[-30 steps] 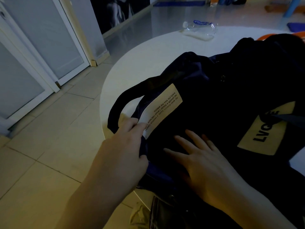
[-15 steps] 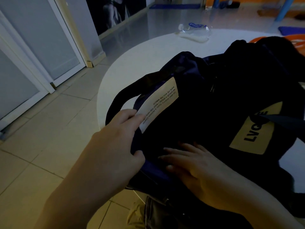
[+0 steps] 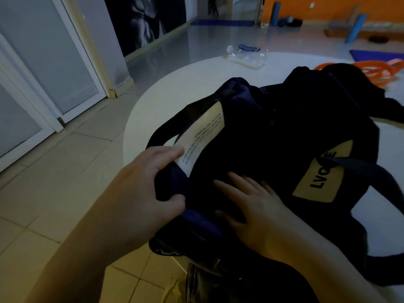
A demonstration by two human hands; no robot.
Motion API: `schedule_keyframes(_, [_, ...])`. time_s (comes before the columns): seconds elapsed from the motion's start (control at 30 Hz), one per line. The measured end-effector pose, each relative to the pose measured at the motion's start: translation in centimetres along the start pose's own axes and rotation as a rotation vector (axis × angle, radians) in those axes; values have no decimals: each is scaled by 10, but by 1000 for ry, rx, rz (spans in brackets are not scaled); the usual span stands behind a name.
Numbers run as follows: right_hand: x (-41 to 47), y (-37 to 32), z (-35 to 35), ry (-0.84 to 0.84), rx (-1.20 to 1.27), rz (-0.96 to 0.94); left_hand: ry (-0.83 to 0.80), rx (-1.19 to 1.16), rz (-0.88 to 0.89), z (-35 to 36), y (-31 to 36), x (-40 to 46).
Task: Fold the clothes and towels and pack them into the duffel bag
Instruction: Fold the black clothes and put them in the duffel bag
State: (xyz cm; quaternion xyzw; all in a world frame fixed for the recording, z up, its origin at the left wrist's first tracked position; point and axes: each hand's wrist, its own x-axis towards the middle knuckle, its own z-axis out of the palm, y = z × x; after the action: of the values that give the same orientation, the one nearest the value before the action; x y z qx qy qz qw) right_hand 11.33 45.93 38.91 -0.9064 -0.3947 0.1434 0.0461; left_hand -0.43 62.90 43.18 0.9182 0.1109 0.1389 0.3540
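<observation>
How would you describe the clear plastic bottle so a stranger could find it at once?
Start at the round white table. Beyond the dark duffel bag, at the table's far edge, the bottle lies on its side. It is the only see-through thing there, with a blue label.

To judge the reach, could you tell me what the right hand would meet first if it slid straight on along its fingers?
Probably only the dark duffel bag fabric that the right hand already presses.

My left hand (image 3: 140, 193) grips the rim of the bag (image 3: 273, 145) at the table's (image 3: 175, 92) near edge. My right hand (image 3: 258, 211) lies flat inside it.
</observation>
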Motion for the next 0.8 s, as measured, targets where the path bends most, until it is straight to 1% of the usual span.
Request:
schedule_keyframes(0.1, [-33,8,-14,143,70,-44,58,-123,-27,3,-1,4])
schedule_keyframes(0.17, [-57,25,-16,315,104,-136,70,-189,-50,15,-4,6])
schedule_keyframes(0.2, [-72,35,-14,432,83,-159,79,-198,-57,24,-5,5])
schedule_keyframes(0.23, [-86,43,-9,563,50,-135,95,-194,-63,35,-7,2])
schedule_keyframes(0.27, [-98,50,-1,631,55,-64,117,-188,-77,46,-6,-2])
schedule_keyframes(0.33, [-110,53,10,602,212,136,203,-163,-119,69,-4,-11])
schedule_keyframes(0.37, [-109,50,16,555,335,216,258,-127,-128,78,-3,-14])
schedule_keyframes(0.4, [-105,48,24,466,443,284,299,-89,-125,85,-3,-14])
schedule_keyframes(0.43, [-99,49,33,423,474,314,321,-72,-118,89,-5,-12])
schedule_keyframes(0.5, [-83,53,45,427,431,301,354,-121,-115,91,-12,-3])
schedule_keyframes(0.6, [-58,60,42,405,415,249,414,-299,-119,80,-23,18])
schedule_keyframes(0.73, [-10,62,31,332,398,204,484,-327,-42,61,-32,56])
schedule_keyframes(0.77, [4,60,29,327,399,193,462,-323,-24,56,-36,66])
schedule_keyframes(0.8, [21,58,26,317,394,184,396,-285,-11,52,-41,76])
